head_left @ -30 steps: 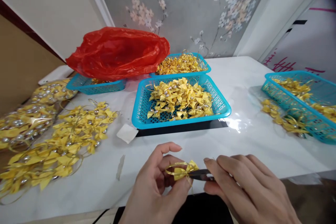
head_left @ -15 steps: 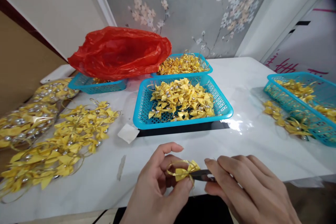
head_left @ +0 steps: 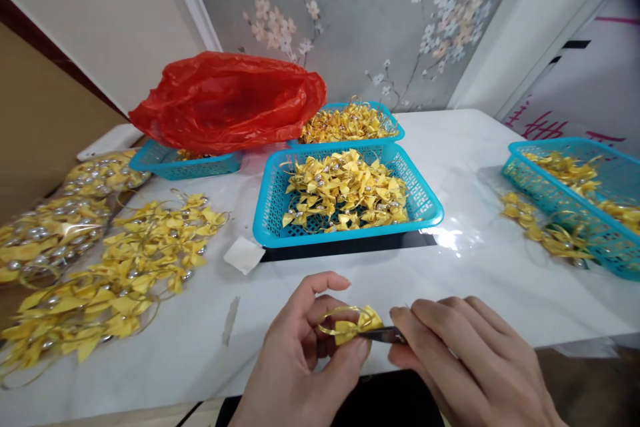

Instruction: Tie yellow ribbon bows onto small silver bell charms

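1 yellow bow [head_left: 346, 330] is pinched between the thumb and fingers of the left hand [head_left: 313, 353], over the near part of the white table [head_left: 195, 360]. a dark pointed tool [head_left: 384, 334] is clasped in the fingers of the right hand [head_left: 465, 353], its tip set against the bow near the middle. beyond the hands, more bows [head_left: 347, 190] are heaped in a blue basket [head_left: 350, 239].

One left hand [head_left: 305, 360], one right hand [head_left: 465, 353], one held yellow bow [head_left: 346, 331], one dark-tipped tool [head_left: 384, 334], four blue baskets [head_left: 350, 237], one red bag [head_left: 230, 100], one white paper square [head_left: 244, 255]; the piled bows [head_left: 125, 267] are too many to count.
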